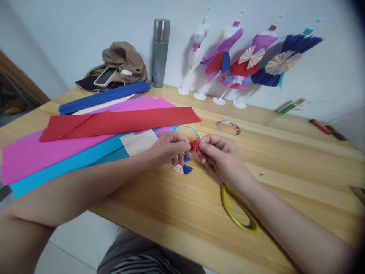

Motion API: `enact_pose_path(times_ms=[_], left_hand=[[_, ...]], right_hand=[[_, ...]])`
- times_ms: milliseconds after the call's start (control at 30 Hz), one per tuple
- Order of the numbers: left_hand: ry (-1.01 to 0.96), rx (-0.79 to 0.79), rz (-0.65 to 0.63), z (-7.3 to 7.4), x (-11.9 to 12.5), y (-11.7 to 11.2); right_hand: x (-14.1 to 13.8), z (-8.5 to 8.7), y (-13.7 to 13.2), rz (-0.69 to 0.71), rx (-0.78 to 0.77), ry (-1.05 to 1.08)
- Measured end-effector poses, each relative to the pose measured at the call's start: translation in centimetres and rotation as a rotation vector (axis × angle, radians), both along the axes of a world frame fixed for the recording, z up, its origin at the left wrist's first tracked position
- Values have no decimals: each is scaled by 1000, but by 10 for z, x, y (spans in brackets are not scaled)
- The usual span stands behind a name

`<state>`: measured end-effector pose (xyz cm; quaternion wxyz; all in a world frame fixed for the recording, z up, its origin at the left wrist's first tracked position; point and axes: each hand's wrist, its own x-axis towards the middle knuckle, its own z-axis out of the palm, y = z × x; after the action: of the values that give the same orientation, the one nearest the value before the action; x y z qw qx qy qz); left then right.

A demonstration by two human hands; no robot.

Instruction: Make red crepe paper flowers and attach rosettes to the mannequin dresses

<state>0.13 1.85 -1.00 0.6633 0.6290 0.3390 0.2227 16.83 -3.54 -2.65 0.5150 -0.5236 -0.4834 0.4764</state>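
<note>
A small piece of gathered red crepe paper (195, 145) is pinched between my two hands above the table. My left hand (171, 147) grips its left end with thumb and fingers, and my right hand (219, 154) grips the right end. Just under my left fingers lies a pleated paper fan (182, 168) in cream and blue, partly hidden. Scissors with yellow handles (238, 213) lie beneath my right hand and wrist; their blades are mostly covered. A roll of tape (188, 131) rests right behind my hands.
Folded red paper (122, 123), pink paper (57, 152) and turquoise paper (71, 167) spread over the left. At the back stand a thermos (161, 53) and several paper-dressed mannequins (251, 57). Another tape ring (228, 128) and a red-and-black cutter (327, 129) lie to the right.
</note>
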Motion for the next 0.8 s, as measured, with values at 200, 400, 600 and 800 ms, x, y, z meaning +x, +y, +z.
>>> enact_pose_path(times_ms=[200, 400, 600, 800], left_hand=[[39, 85, 17, -1, 2, -4], [72, 98, 46, -3, 3, -3], [81, 64, 39, -6, 3, 1], [86, 59, 40, -6, 4, 2]], right_hand=[[-2, 2, -2, 19, 28, -70], [-1, 1, -2, 12, 9, -73], [-1, -2, 2, 24, -31, 26], [-4, -2, 3, 24, -68, 70]])
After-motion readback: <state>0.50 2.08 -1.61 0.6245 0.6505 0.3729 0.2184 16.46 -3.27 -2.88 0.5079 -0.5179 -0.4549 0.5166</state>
